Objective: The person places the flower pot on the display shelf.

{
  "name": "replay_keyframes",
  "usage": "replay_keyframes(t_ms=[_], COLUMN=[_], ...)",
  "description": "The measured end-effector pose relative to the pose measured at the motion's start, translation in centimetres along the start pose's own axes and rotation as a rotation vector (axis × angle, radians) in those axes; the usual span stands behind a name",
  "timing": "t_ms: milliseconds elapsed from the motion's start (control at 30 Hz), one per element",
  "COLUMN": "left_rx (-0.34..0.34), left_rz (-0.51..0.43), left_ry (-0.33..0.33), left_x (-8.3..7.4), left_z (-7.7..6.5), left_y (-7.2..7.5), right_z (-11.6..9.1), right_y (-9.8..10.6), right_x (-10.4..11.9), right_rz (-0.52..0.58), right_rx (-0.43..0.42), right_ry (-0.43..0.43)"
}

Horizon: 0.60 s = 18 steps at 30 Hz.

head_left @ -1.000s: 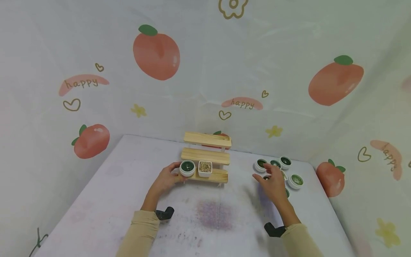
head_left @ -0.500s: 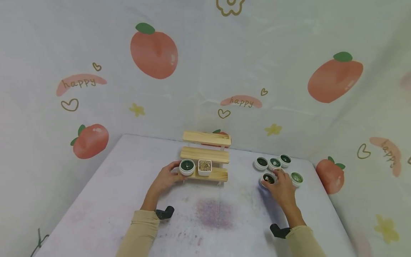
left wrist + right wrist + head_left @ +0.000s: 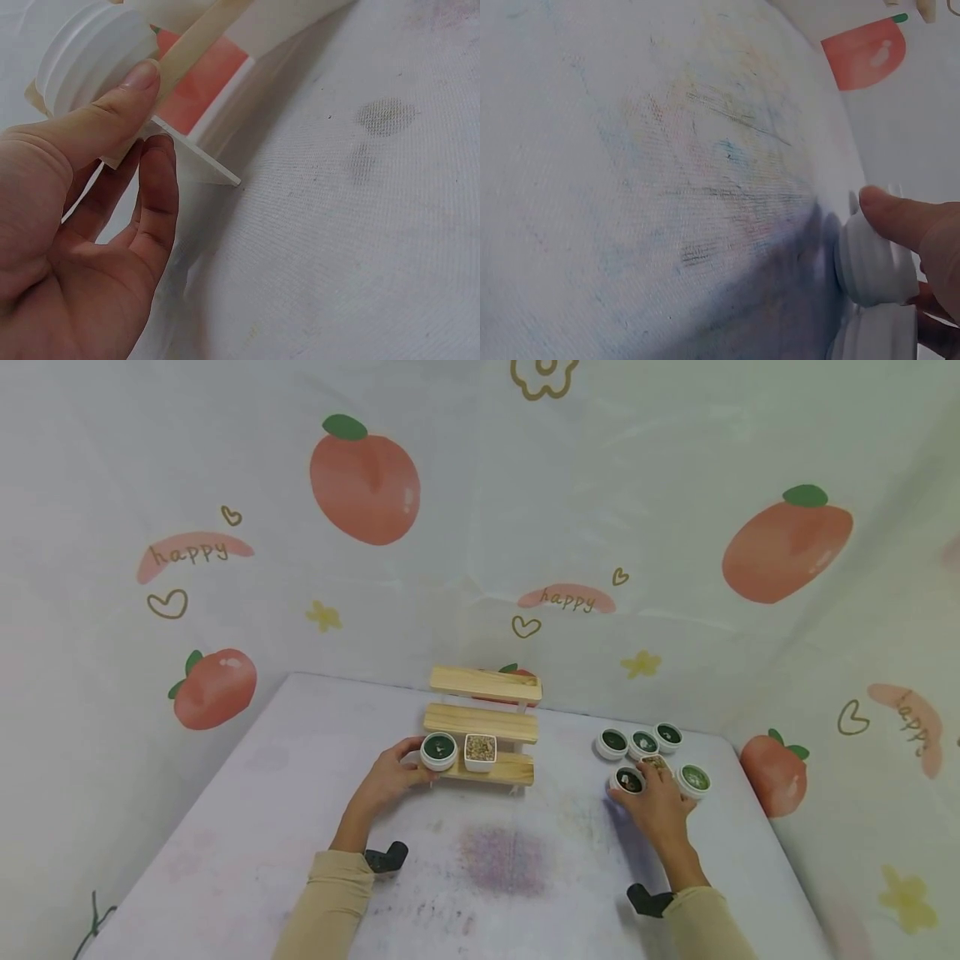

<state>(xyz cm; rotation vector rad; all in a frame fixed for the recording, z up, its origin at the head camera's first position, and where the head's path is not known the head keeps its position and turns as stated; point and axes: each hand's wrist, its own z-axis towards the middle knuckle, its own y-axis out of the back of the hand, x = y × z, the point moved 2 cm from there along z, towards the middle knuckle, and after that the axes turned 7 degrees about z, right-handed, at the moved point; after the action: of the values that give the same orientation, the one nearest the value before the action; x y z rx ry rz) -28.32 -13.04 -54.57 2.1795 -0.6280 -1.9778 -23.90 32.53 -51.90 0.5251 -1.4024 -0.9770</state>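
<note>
Dark-filled white cup [image 3: 628, 782] is gripped on the right side of the desk [image 3: 225, 843] by the right hand [image 3: 660, 806], with the thumb set against its near left side and the fingers around its far side. One second ago the right hand was held above the cluster with thumb and fingers spread; by half a second ago it had been lowered to the cup, and little has been altered since. More of the square granule tub [image 3: 655, 762] is now uncovered behind the fingers. The cup is stood upright, its round mouth faced upward and its axis vertical. In the right wrist view, another white cup [image 3: 877, 334] is seen just beside it. Three dark green cups [image 3: 643, 743] are placed behind, and a light green cup [image 3: 695, 779] is placed to the right.

On the lowest step of the wooden rack [image 3: 480, 719], a ribbed white cup [image 3: 438, 752] is pinched by the left hand [image 3: 390, 774], unmoved from the earlier frames; it too is faced mouth up. A square white tub [image 3: 480, 752] is set just beside it. The rack's steps are laid lengthwise from left to right.
</note>
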Motion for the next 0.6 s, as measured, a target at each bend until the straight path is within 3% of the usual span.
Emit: replay_keyframes(t_ms=[367, 600], left_rx=[0.001, 0.011], left_rz=[0.002, 0.002], left_ry=[0.001, 0.001], left_x=[0.0, -0.1], left_z=[0.0, 0.0], left_y=[0.0, 0.0], right_z=[-0.2, -0.1], right_y=[-0.1, 0.9], right_x=[0.6, 1.9], right_rz=[0.005, 0.075], right_rx=[-0.031, -0.057], right_ry=[0.034, 0.059])
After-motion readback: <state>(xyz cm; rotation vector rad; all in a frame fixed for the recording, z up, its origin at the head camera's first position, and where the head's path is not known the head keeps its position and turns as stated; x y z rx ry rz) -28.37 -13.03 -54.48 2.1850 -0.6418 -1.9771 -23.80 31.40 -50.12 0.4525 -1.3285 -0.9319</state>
